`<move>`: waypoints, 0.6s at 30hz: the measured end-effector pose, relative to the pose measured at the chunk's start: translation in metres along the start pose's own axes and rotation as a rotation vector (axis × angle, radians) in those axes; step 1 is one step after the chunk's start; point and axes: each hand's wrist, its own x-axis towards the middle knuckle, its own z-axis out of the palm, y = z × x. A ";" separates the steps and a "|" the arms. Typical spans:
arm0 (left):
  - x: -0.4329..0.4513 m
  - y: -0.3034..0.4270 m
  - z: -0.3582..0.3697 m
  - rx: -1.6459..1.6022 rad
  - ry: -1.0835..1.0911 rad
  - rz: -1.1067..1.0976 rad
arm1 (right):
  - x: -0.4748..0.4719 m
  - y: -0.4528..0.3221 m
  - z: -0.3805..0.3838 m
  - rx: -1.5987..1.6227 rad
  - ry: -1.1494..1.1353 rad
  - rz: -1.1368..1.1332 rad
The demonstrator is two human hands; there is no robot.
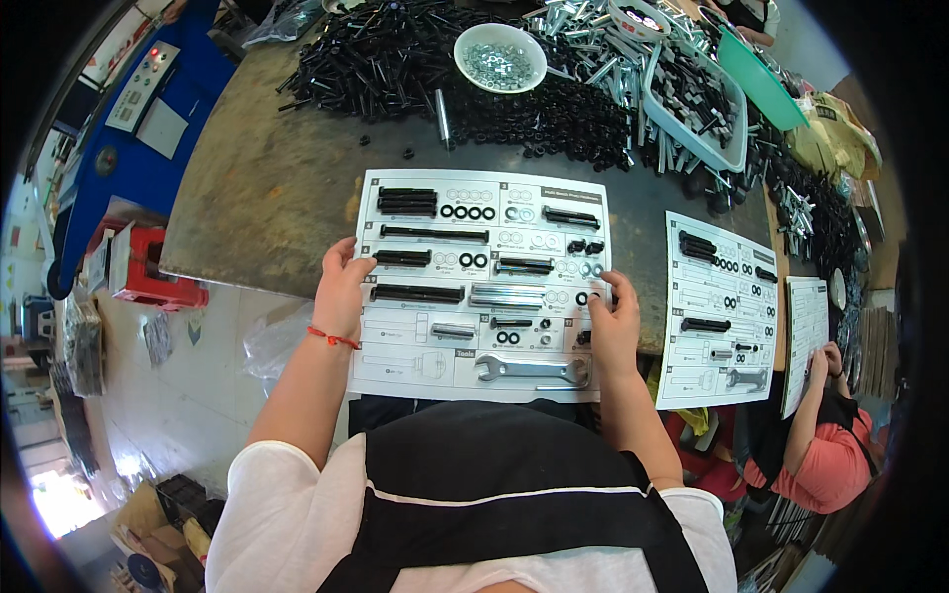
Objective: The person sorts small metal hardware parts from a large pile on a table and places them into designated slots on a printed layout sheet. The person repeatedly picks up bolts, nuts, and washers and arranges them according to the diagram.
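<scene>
My left hand (342, 287) grips the left edge of a white printed hardware card (415, 337), and my right hand (615, 315) grips its right edge. The card lies at the table's front edge. On it are black bolts (417, 294), black washers, metal tubes (507, 296) and an open-end wrench (531, 368). A second hardware card (689, 296) with bolts and a wrench lies to the right. Behind the cards are heaps of black bolts (363, 59) and black nuts (541, 122), an upright metal tube (442, 117) and a white bowl of nuts (461, 63).
A blue plastic tray (730, 159) of small parts and a green basin (771, 85) stand at the back right. A co-worker (823, 452) holds another card at the right. A blue machine (196, 81) and a red crate (152, 267) are at the left.
</scene>
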 end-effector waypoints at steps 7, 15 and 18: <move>-0.017 0.002 -0.002 -0.052 -0.090 -0.036 | -0.002 0.018 -0.009 0.042 0.033 0.092; -0.012 0.006 -0.020 0.757 -0.068 0.457 | 0.103 -0.056 0.071 -0.306 -0.203 -0.562; 0.000 0.033 -0.014 0.635 -0.109 0.460 | 0.152 -0.087 0.137 -0.492 -0.297 -0.579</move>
